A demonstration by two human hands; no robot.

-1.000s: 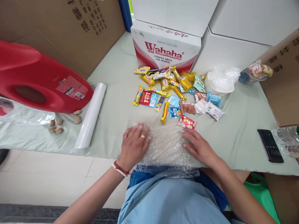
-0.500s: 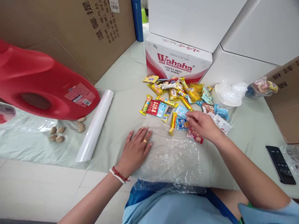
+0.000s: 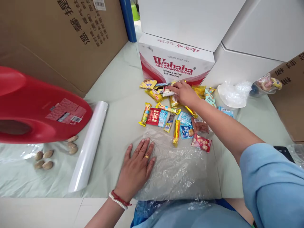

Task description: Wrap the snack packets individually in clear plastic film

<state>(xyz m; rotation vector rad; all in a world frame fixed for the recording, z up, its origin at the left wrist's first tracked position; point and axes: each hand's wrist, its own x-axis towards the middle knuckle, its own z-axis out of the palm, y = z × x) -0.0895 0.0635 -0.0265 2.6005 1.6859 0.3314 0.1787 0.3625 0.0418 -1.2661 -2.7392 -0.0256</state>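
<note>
My left hand [image 3: 136, 163] lies flat, fingers spread, on a clear plastic sheet [image 3: 180, 175] at the table's near side. My right hand [image 3: 185, 92] reaches into the pile of wrapped snacks, its fingers closed over a white snack packet [image 3: 167, 91]. Its forearm hides part of the pile. Nearer me are a red packet [image 3: 201, 143], a brown packet [image 3: 200, 125], a blue packet [image 3: 186, 131] and an upright-lying yellow stick snack [image 3: 176, 131]. Further left lie a red-and-blue packet [image 3: 156, 117] and another yellow stick snack [image 3: 145, 114].
A Wahaha carton [image 3: 175, 63] stands behind the snacks. At left are a large red jug [image 3: 42, 107], a white plastic roll [image 3: 89, 148] and several brown nuts [image 3: 44, 160]. A bowl [image 3: 223, 98] with crumpled plastic and a phone [image 3: 283, 152] are at right.
My right hand has moved forward and left from the red packet to the back pile. A brown packet shows where it was. My left hand stays flat; the view has shifted slightly.
</note>
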